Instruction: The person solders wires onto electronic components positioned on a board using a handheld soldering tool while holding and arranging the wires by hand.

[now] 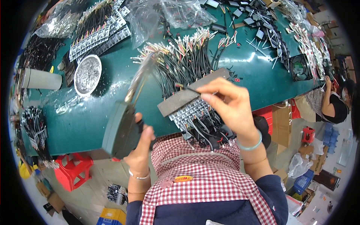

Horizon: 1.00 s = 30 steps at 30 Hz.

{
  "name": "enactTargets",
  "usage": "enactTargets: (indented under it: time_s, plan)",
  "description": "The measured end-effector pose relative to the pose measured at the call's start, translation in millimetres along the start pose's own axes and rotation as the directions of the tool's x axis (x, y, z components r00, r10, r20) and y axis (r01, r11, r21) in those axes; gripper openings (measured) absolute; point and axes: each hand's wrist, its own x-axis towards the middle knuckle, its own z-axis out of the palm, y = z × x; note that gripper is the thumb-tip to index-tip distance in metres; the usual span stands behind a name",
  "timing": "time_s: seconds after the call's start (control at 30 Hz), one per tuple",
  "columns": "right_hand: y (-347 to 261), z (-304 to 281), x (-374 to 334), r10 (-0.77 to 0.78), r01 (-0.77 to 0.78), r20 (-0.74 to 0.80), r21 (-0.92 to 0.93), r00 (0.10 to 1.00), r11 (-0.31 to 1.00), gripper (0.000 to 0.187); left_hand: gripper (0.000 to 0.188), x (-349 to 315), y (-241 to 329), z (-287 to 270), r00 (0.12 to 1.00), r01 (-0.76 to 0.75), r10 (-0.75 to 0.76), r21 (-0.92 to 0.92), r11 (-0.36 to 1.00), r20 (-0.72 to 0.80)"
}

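My left hand (141, 144) is wrapped round the dark green handle of a soldering gun (117, 129). Its blurred metal tip points up and away, toward the near-left ends of a wire bundle (183, 56) with stripped, coloured ends. My right hand (230, 103) pinches a thin black wire between thumb and forefinger, just over a flat grey bar (174, 103). That bar lies slanted across the wires. Below it, at the table's near edge, a row of small circuit boards (191, 112) has black and grey cables hanging off it.
A white bowl of silvery material (87, 75) and a pale cylinder (41, 79) stand left. Wired boards (99, 39) and plastic bags (180, 13) lie at the back. A small black fan (300, 67) sits right. A red stool (74, 170) is below; another person (335, 101) works far right.
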Motion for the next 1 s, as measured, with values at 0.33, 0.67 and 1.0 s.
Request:
enactTargets:
  time_s: [0.33,0.67,1.0]
  plan:
    - [10.9,24.6,-68.8,0.012,-0.008,-0.038,0.092,0.999,0.996,0.018,0.042,-0.8,-1.0,32.7,0.973,-0.034,0.051,-0.079,0.996,0.224]
    - [-2.1,33.9,-78.6,-0.218,0.191,-0.1,-0.226,0.971,0.955,0.03,0.043,-16.0,1.2,29.5,0.971,0.034,0.002,-0.148,0.988,0.237]
    - [6.9,55.1,-80.7,-0.168,0.168,-0.184,-0.015,0.969,0.986,0.027,0.046,-21.6,-3.4,29.3,0.958,0.015,0.029,-0.15,0.989,0.284]
